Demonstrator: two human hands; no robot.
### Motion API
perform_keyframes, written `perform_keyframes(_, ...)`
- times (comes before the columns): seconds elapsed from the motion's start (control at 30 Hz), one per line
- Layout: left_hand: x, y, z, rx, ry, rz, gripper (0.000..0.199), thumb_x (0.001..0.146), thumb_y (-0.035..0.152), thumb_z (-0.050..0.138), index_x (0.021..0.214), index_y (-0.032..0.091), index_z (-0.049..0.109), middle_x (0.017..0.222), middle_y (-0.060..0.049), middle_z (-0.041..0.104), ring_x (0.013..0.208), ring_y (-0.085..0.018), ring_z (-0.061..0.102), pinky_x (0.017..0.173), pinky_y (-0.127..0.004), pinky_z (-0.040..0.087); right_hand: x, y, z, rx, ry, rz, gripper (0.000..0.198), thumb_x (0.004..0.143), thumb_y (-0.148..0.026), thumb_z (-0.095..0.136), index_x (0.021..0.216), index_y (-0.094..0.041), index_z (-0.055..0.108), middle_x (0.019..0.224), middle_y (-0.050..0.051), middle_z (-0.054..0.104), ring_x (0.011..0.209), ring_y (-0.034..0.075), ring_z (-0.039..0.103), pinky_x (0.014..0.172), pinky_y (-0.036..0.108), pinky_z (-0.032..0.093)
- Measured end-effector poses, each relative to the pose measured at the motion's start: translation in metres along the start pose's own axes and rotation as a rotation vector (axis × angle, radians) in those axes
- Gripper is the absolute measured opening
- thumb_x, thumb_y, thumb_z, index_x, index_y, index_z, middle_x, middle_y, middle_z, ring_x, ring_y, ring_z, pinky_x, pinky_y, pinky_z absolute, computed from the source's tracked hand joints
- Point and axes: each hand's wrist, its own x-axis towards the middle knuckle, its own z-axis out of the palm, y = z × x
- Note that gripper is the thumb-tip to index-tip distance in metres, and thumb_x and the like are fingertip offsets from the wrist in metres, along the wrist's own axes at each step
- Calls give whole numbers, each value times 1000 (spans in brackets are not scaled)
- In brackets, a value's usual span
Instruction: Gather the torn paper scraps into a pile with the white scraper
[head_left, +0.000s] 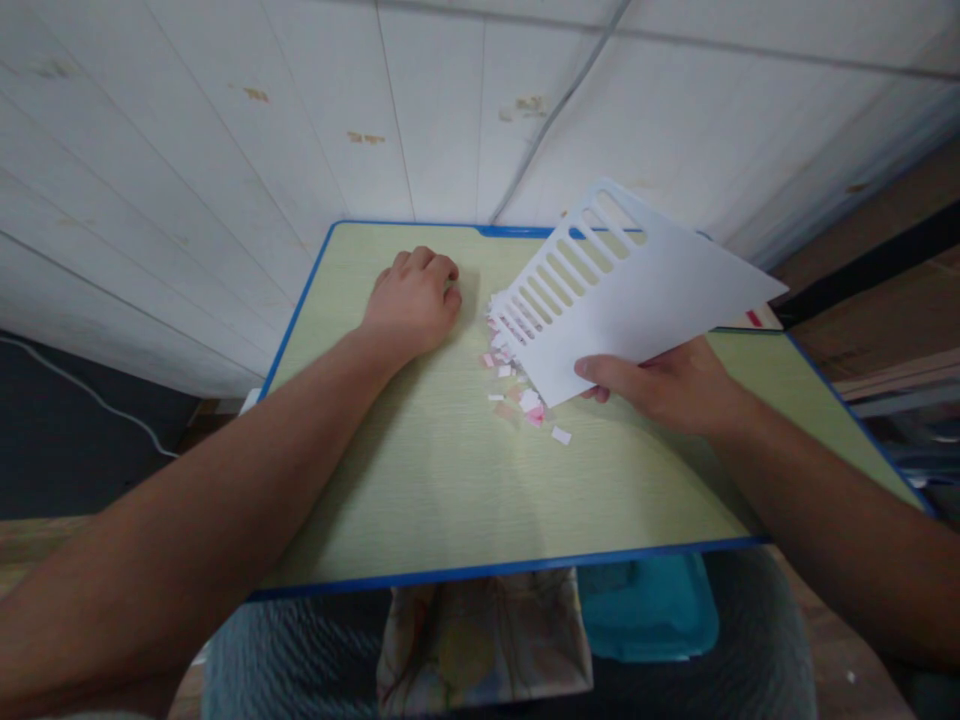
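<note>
My right hand (667, 388) grips a white slotted sheet (645, 290) by its lower edge, thumb on top and fingers underneath. The sheet is tilted, and a row of long rounded slots runs along its left side. Its lower left part overlaps a small heap of paper scraps (504, 370), white, pink and pale orange, some visible through the slots. Left of the heap, my left hand (416, 298) rests on the green tabletop (420, 470) with its fingers curled in. No object shows in it; its palm is hidden.
A blue rim (450, 577) borders the table, which stands against a white panelled wall (435, 110) with a cable (540, 130). Below the front edge are a patterned cloth (487, 640) and a teal plastic container (652, 605). Something flat with a red mark (754, 319) lies behind the sheet.
</note>
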Motion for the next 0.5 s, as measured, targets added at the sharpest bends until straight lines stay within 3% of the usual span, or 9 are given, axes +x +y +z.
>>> perform_keyframes(0.17, 0, 5, -4, 29, -48, -35, 38, 113, 25, 56, 144, 19, 78, 153, -20, 71, 151, -44, 61, 132, -63, 51, 2, 2, -4, -56, 89, -34, 29, 91, -36, 88, 75, -32, 63, 69, 2, 72, 71, 30, 75, 66, 43, 63)
perform_keyframes(0.3, 0, 3, -3, 35, -46, -33, 39, 112, 24, 58, 145, 20, 78, 153, -18, 71, 151, -42, 61, 132, -62, 52, -1, -2, -7, -79, 75, -107, 32, 89, -37, 90, 76, -32, 61, 70, 1, 68, 69, 28, 70, 70, 45, 64)
perform_keyframes(0.5, -1, 0, 0, 27, -15, 19, 37, 114, 26, 56, 143, 21, 78, 149, -18, 73, 147, -42, 63, 129, -62, 53, -11, -12, -1, -70, 29, -202, 21, 93, -44, 93, 98, -34, 75, 83, 2, 76, 86, 34, 78, 87, 52, 71)
